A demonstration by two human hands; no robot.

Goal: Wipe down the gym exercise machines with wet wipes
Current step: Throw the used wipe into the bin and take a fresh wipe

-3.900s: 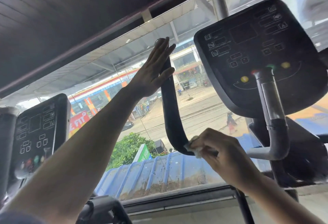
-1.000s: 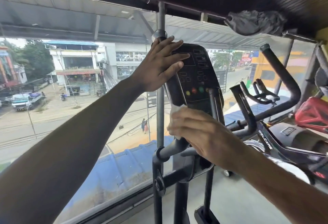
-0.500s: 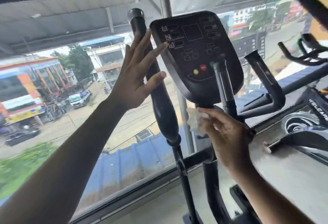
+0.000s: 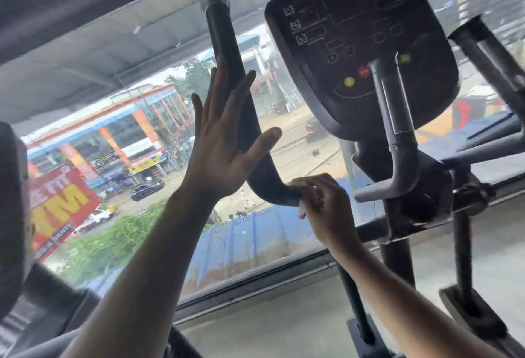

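A: What shows on the left?

B: The left hand (image 4: 224,142) is spread flat, fingers straight, pressed against the long black padded handlebar (image 4: 235,85), steadying it.

A: And further right?

B: The right hand (image 4: 324,201) pinches a small white wet wipe (image 4: 301,207), curled around the handlebar's lower bend. Right of that sits the black oval control console (image 4: 360,42) and the grey metal grip bar (image 4: 397,142).

A: How far along is the job?

B: Probably midway on this machine. Nothing shows which surfaces are already wiped; the console, grip bar and frame likely remain.

Matt black handlebar (image 4: 227,53), glossy console (image 4: 366,31)
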